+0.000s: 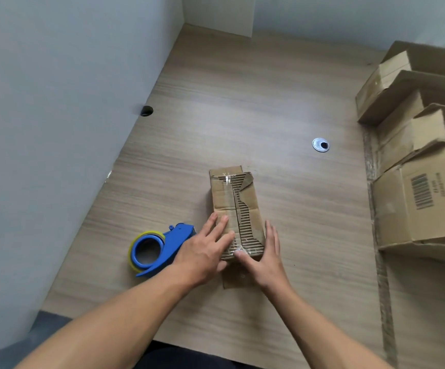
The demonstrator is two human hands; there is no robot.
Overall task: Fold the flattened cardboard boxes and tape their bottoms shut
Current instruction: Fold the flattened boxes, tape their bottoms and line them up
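Pale walls close in a wood-grain desk, and a small cardboard box stands at the centre of the frame. Its closed bottom flaps face up, and its long axis runs straight away from the person. The seam between the flaps follows that axis, with clear tape crumpled over its near end and another scrap at the far end. Whether tape covers the whole seam, I cannot tell.

The left hand lies flat on the near left flap, fingers straight and spread. The right hand flanks the near right corner, its fingers straight and close together along the side wall and its thumb pressing on the tape at the edge. Neither hand grips anything.

A blue tape dispenser rests on the desk just beside the left hand, at lower left of the box, so that hand is the nearer one if another strip is needed. Any smoothing stroke would run from the fingers along the seam toward the far end.

Assembled cardboard boxes crowd the right edge, and a round cable grommet sits between them and the task's box.
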